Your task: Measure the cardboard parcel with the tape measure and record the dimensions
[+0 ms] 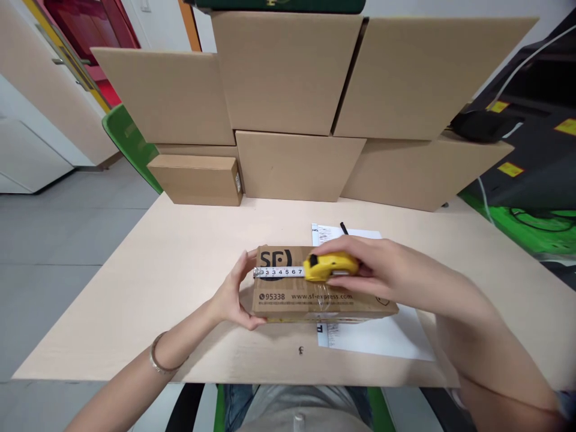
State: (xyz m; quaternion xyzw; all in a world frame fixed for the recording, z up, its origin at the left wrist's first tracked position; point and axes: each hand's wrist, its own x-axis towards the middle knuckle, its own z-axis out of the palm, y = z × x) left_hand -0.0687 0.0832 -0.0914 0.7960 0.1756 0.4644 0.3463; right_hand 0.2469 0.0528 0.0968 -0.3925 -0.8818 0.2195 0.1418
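A brown cardboard box (pixel 288 307) with "SF" printing lies on the table in front of me. My left hand (pixel 234 294) grips its left end, thumb at the near edge and fingers at the far side. In my right hand (pixel 366 264) is a yellow tape measure (pixel 330 266), held over the top of the box. Its white blade (pixel 281 272) runs out leftward across the box top, with the metal end at the box's left edge. Numbers up to about 7 show on the blade. Under the box is a printed paper sheet (pixel 378 339), partly covered.
Several large cardboard boxes (pixel 288 72) stand stacked along the table's (pixel 126 300) back edge. A smaller closed box (pixel 198 180) sits at the back left. A black pen (pixel 344 228) lies on the paper's far part. Behind the table's left side is a green chair (pixel 130 144).
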